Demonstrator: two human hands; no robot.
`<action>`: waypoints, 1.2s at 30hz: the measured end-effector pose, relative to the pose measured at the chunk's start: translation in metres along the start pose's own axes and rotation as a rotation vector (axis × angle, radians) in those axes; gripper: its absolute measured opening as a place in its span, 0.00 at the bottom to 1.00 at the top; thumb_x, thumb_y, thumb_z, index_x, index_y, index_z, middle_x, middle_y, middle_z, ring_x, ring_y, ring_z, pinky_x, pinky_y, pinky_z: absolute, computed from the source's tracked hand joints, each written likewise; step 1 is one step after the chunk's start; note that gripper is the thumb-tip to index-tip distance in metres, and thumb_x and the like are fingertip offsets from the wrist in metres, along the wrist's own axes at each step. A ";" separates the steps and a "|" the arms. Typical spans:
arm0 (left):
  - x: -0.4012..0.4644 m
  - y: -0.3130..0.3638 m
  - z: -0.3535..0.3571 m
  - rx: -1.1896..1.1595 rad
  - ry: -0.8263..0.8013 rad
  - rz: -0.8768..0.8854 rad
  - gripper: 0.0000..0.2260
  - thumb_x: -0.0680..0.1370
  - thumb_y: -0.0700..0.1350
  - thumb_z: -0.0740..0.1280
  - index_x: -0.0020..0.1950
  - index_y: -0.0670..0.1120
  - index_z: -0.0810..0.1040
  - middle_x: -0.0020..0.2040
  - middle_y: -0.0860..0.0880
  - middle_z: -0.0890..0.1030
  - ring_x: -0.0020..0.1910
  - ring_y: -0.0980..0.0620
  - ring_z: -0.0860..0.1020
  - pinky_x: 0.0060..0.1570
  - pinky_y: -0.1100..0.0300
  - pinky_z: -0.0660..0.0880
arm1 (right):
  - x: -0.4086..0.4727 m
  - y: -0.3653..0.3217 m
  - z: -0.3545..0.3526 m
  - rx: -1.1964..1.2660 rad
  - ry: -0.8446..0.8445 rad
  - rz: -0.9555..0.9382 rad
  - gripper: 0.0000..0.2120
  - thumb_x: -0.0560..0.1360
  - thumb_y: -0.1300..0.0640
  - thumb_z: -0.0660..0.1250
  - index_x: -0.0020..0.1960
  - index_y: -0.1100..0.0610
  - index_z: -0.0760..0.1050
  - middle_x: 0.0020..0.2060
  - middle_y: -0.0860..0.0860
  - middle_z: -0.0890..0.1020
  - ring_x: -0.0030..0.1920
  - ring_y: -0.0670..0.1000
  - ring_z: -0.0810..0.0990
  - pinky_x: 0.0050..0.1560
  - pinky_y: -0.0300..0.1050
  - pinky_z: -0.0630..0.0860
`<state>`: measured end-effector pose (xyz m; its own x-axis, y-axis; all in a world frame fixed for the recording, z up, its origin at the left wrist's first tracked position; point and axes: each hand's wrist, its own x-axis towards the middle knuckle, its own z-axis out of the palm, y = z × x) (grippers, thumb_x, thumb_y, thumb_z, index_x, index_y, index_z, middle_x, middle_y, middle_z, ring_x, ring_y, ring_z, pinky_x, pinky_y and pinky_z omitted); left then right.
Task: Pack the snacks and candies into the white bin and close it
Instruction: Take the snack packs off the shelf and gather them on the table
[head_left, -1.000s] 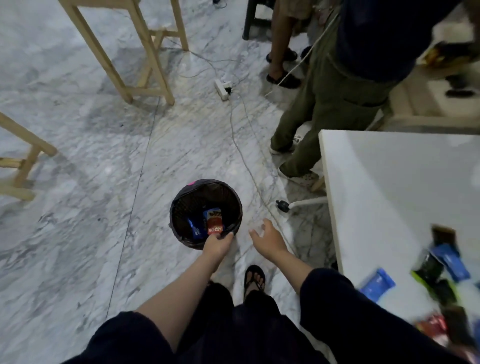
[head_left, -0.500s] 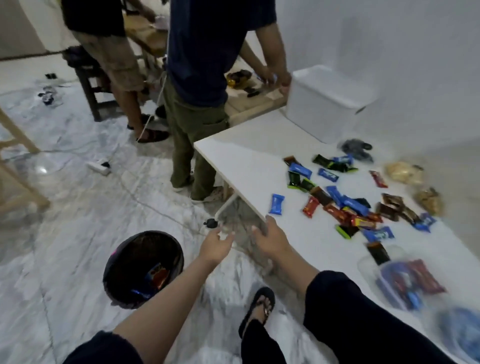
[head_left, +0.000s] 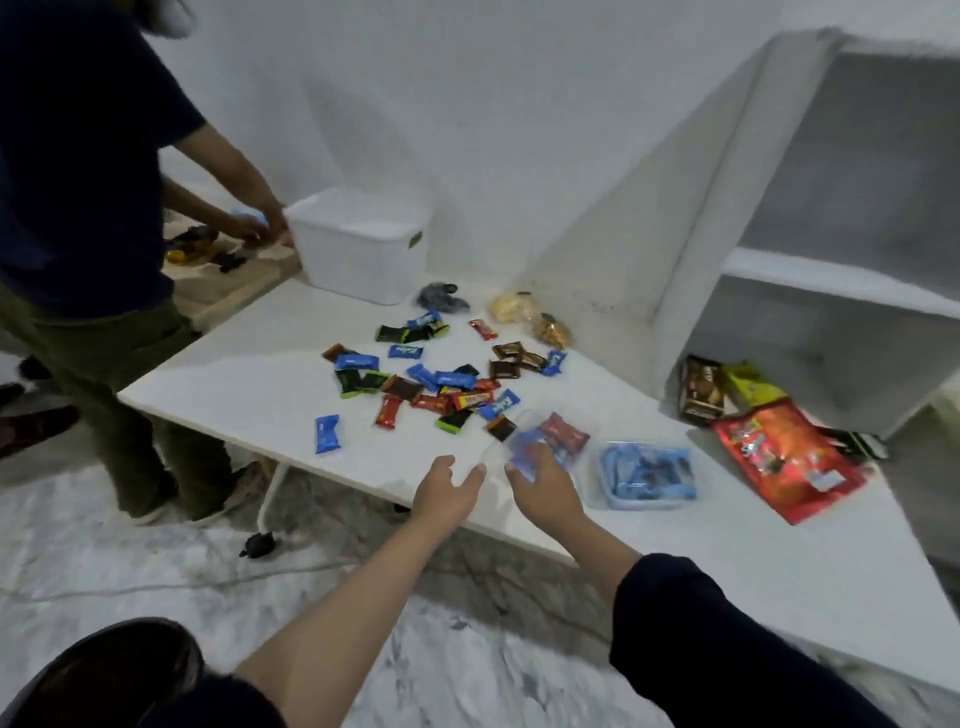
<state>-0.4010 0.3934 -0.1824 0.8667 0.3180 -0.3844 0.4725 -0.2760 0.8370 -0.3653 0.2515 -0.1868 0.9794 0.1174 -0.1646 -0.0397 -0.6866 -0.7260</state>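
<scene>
The white bin (head_left: 358, 249) stands at the far left corner of the white table (head_left: 249, 384), its lid on. Several small wrapped candies (head_left: 431, 384) lie scattered over the middle of the table. A clear tub with blue packets (head_left: 647, 475) and a clear bag of snacks (head_left: 540, 441) sit near the front edge. A red snack bag (head_left: 779, 457) lies at the right. My left hand (head_left: 447, 493) hovers open at the table's front edge. My right hand (head_left: 545, 486) is open too, its fingers just touching the clear bag.
A person in a dark shirt (head_left: 78, 208) stands at the table's left end, hands beside the bin. A black waste basket (head_left: 104, 670) is on the marble floor at bottom left. White shelves (head_left: 831, 280) rise at the right, with a brown packet (head_left: 701, 389) at their foot.
My view has swung from the floor basket up and right to the table. Both hands have moved from the basket to the table's front edge, near the clear bag.
</scene>
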 end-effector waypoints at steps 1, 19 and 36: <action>-0.004 0.012 0.019 0.020 -0.025 0.029 0.29 0.76 0.58 0.64 0.72 0.45 0.64 0.72 0.44 0.68 0.70 0.46 0.68 0.67 0.53 0.68 | -0.004 0.013 -0.019 0.001 0.023 0.003 0.26 0.78 0.47 0.61 0.72 0.55 0.61 0.69 0.54 0.72 0.68 0.55 0.72 0.63 0.45 0.68; -0.039 0.151 0.322 0.118 -0.190 0.224 0.25 0.76 0.54 0.66 0.68 0.44 0.68 0.65 0.44 0.74 0.65 0.46 0.71 0.65 0.53 0.67 | -0.013 0.270 -0.297 -0.046 0.289 0.173 0.27 0.73 0.43 0.62 0.68 0.55 0.67 0.60 0.54 0.78 0.59 0.58 0.78 0.56 0.53 0.77; 0.112 0.273 0.400 0.629 -0.202 0.443 0.20 0.77 0.54 0.64 0.58 0.39 0.76 0.59 0.39 0.76 0.62 0.40 0.72 0.63 0.51 0.66 | 0.151 0.325 -0.354 -0.403 0.258 0.346 0.45 0.69 0.32 0.64 0.77 0.55 0.53 0.75 0.54 0.60 0.74 0.58 0.57 0.72 0.63 0.55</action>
<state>-0.1107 -0.0086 -0.1528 0.9788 -0.0952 -0.1812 0.0269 -0.8180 0.5746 -0.1603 -0.2076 -0.2114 0.9414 -0.3060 -0.1421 -0.3367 -0.8781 -0.3399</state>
